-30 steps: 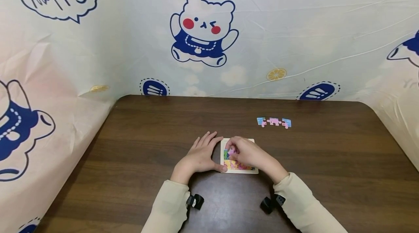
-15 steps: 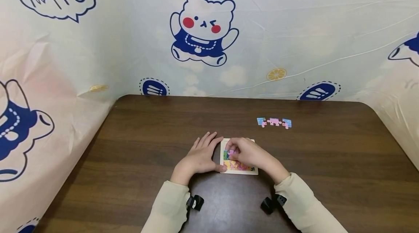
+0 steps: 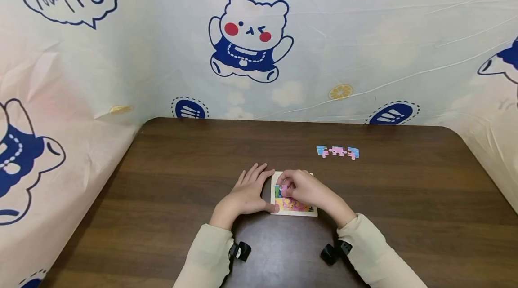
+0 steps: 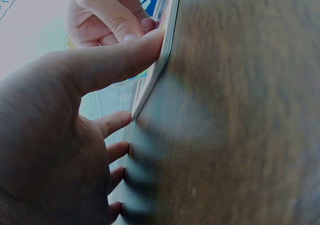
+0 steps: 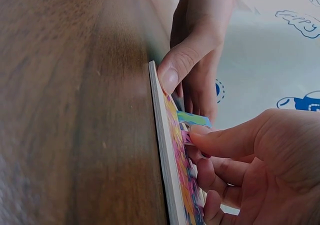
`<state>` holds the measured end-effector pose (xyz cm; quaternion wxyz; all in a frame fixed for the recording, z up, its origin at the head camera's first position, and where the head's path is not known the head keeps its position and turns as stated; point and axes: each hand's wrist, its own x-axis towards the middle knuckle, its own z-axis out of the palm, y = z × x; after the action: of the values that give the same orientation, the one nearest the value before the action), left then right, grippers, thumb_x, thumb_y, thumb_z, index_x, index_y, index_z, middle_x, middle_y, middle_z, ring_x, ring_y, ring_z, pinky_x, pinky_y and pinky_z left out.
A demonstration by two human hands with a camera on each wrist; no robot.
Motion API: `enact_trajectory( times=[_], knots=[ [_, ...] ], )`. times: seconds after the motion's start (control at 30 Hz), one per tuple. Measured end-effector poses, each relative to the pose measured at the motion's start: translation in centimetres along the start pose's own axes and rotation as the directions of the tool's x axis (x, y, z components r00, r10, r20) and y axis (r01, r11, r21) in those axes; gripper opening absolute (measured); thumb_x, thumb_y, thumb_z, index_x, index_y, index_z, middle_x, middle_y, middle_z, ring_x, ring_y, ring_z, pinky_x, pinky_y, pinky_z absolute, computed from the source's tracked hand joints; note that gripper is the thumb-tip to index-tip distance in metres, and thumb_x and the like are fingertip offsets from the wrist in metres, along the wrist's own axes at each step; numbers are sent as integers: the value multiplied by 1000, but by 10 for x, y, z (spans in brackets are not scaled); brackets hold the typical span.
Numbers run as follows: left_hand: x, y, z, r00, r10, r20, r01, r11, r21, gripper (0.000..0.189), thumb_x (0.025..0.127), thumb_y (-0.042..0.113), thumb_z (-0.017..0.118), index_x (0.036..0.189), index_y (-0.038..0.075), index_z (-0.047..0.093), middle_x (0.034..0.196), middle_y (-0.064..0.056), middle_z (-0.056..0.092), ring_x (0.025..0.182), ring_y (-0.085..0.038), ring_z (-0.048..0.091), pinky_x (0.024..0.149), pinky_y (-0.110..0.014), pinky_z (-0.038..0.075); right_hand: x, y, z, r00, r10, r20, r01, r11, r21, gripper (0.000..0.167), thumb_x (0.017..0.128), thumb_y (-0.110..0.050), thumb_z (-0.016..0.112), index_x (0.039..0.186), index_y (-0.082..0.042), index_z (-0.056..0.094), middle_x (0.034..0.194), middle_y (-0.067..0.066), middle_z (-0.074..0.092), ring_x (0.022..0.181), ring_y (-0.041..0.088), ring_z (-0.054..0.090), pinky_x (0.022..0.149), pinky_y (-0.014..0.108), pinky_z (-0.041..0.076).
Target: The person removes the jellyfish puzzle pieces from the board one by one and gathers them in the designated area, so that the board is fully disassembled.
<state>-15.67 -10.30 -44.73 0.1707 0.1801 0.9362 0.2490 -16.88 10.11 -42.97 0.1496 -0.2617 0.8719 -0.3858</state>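
Observation:
A small jigsaw board [image 3: 294, 214] with a pale frame lies on the table, its lower part filled with a yellow and pink picture. My left hand [image 3: 247, 196] spreads along its left side, the thumb pressing on the near corner and the index fingertip at the far corner. In my right hand [image 3: 305, 188], thumb and fingers pinch a green, blue and pink jigsaw piece [image 5: 194, 119] over the board's left part. The piece stands tilted up from the board in the right wrist view. The right hand hides much of the board's upper part in the head view.
Three loose jigsaw pieces lie in a row beyond the board: a blue and pink one [image 3: 322, 151], a pink one [image 3: 337, 151] and another blue and pink one [image 3: 353, 152]. A printed cloth [image 3: 307, 63] hangs behind the brown table [image 3: 182, 153].
Both hands keep almost the same pose, the right still pinching the jigsaw piece. The whole head view has shifted very slightly; the three loose pieces lie as before.

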Motion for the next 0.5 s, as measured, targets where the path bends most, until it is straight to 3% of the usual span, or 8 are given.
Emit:
enact_trajectory(
  times=[0.27, 0.5],
  knots=[
    [-6, 8, -10, 1000, 23, -3, -23, 999, -43, 93, 76, 44, 81, 152, 13, 37, 162, -10, 20, 151, -30, 7, 119, -55, 4, 0, -2, -3, 1000, 24, -6, -24, 999, 30, 16, 86, 10, 66, 97, -2, 69, 80, 2, 67, 74, 10, 60, 69, 27, 52],
    [-6, 10, -11, 999, 32, -7, -32, 999, -24, 91, 78, 44, 81, 152, 13, 38, 162, -11, 21, 150, -32, 8, 118, -57, 6, 1, -3, -5, 998, 56, -18, -55, 997, 45, 15, 86, 9, 66, 96, -2, 69, 79, 2, 68, 72, 10, 59, 66, 26, 51]
  ],
)
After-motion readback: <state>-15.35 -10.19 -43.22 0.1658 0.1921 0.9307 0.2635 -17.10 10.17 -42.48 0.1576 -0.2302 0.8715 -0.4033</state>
